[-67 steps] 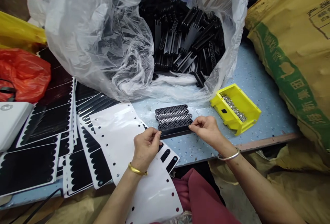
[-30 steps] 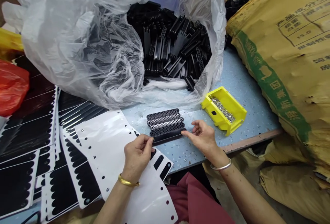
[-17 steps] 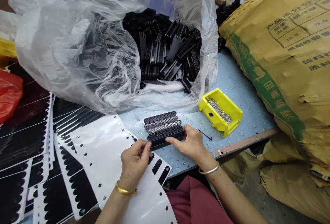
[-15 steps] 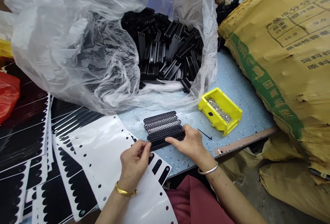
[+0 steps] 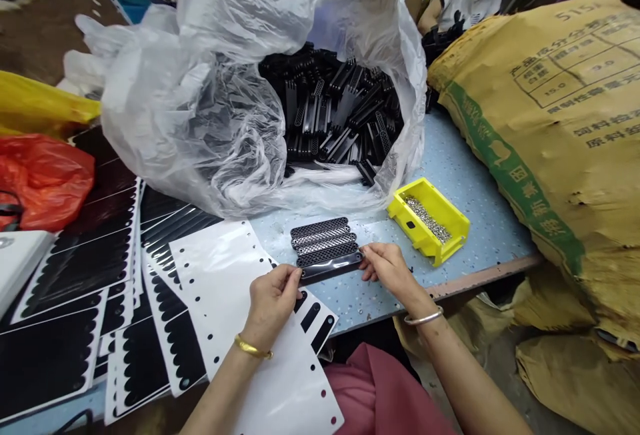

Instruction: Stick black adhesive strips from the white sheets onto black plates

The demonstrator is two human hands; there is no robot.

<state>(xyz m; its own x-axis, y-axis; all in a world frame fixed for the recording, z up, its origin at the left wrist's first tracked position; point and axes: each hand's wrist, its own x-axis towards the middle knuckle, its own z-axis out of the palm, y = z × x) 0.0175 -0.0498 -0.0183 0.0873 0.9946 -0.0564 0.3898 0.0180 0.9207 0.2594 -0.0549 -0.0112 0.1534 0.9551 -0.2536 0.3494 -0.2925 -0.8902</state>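
Note:
Several black perforated plastic strips (image 5: 323, 241) lie side by side on the blue table (image 5: 470, 175). Nearest me, a smooth black strip (image 5: 331, 266) lies along the row's front edge. My left hand (image 5: 273, 298) pinches its left end, fingers closed. At its right end, my right hand (image 5: 387, 267) presses on it with bent fingers. A white backing sheet (image 5: 235, 288) with punched holes and a few black oval stickers lies under my left wrist.
A big clear plastic bag (image 5: 200, 101) full of black plastic parts (image 5: 340, 111) stands behind. A yellow bin (image 5: 429, 219) of small metal pieces sits right. Black sticker sheets (image 5: 90, 268) and a red bag (image 5: 45, 178) lie left, a brown sack (image 5: 560, 128) right. Another person sits beyond.
My right hand slid from the middle of the smooth strip back to its right end. My left hand stayed on the left end. The camera tilted up a little.

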